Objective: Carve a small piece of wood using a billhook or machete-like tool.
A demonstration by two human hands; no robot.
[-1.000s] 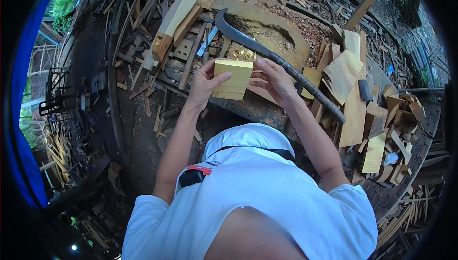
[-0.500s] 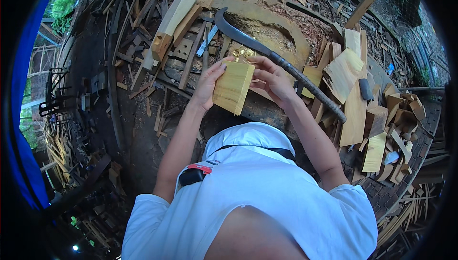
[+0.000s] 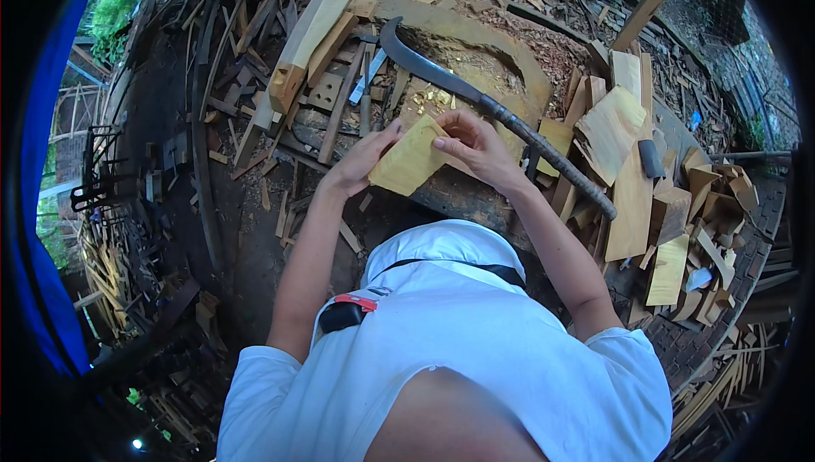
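Note:
A small yellowish wooden board (image 3: 408,159) is held up between my two hands, tilted, with one corner toward the upper right. My left hand (image 3: 363,159) grips its left edge, the fingers partly hidden behind it. With thumb and fingers my right hand (image 3: 475,146) pinches the upper right corner. Just beyond my hands a long curved billhook (image 3: 450,80), dark-bladed with a wrapped handle, lies slantwise across a chopping block (image 3: 526,63). Pale yellow shavings (image 3: 435,99) are scattered on the block between the blade and my hands.
Wooden planks and offcuts (image 3: 628,199) crowd the right side, with a dark cylinder (image 3: 650,158) on them. At left, long beams (image 3: 314,29) lean beside a chisel-like tool (image 3: 366,93) and a light blue strip (image 3: 368,76). Scrap wood litters the ground.
The board has turned and tilted, its upper edge swinging right. My right hand has moved onto its corner; my left has shifted slightly left and down. More shavings show on the block.

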